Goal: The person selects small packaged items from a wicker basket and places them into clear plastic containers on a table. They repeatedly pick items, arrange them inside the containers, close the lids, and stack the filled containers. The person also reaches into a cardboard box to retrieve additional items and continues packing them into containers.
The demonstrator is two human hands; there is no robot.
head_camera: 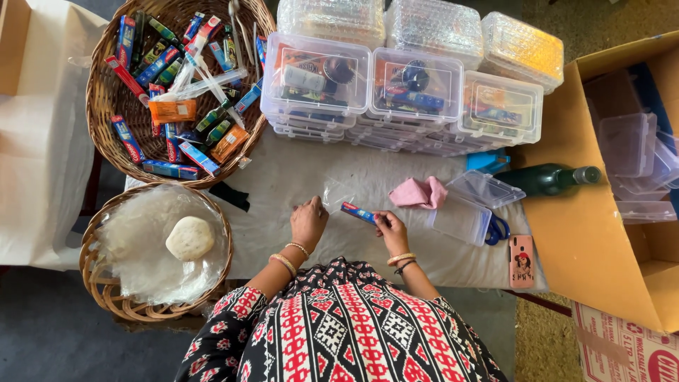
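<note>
Right hand [392, 231] pinching small blue tube [358, 213], near table centre. Left hand [308, 221] pressing down clear plastic bag [335, 194]; grip unclear. Best: hold mouth open, feed tube in straight.

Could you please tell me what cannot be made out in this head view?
- Clear bag under the left hand: too transparent to trace.
- Small blue box in the right hand: its far end is covered by fingers.
- Scissors: mostly hidden behind the open clear container.
- Cardboard box: cut off by the right edge.
</note>
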